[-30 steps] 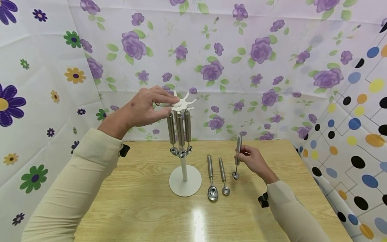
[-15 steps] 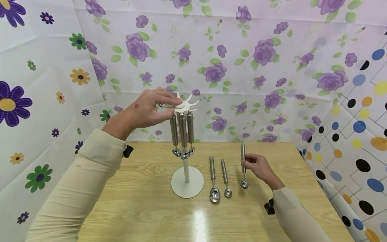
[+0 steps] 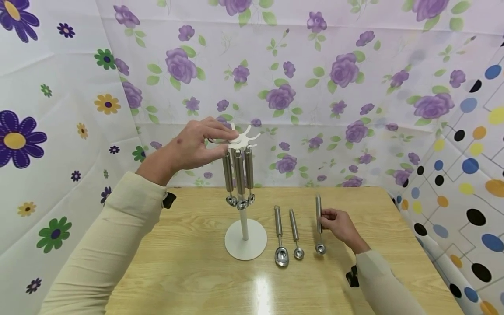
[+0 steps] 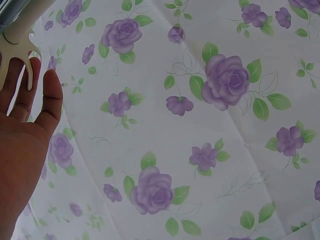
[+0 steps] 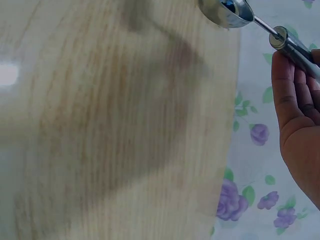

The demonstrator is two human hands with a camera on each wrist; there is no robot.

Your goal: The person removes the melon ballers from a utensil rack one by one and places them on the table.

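The right hand (image 3: 338,225) has its grip pinched around a steel scoop (image 3: 319,223), held nearly upright with its bowl touching the worktop (image 3: 189,271), to the right of the white stand (image 3: 245,238). The left hand (image 3: 193,144), fingers extended, rests on the stand's hooked top, where three scoops (image 3: 238,175) hang. Two more scoops (image 3: 287,234) lie between stand and held scoop.

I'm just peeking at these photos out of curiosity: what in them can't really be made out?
- Left wrist view: the white rack is cut off by the top-left edge; its hanging scoops are out of frame.
- Right wrist view: the held scoop is cut by the top edge, its handle hidden by the right hand.
- Same view: the table is blurred.
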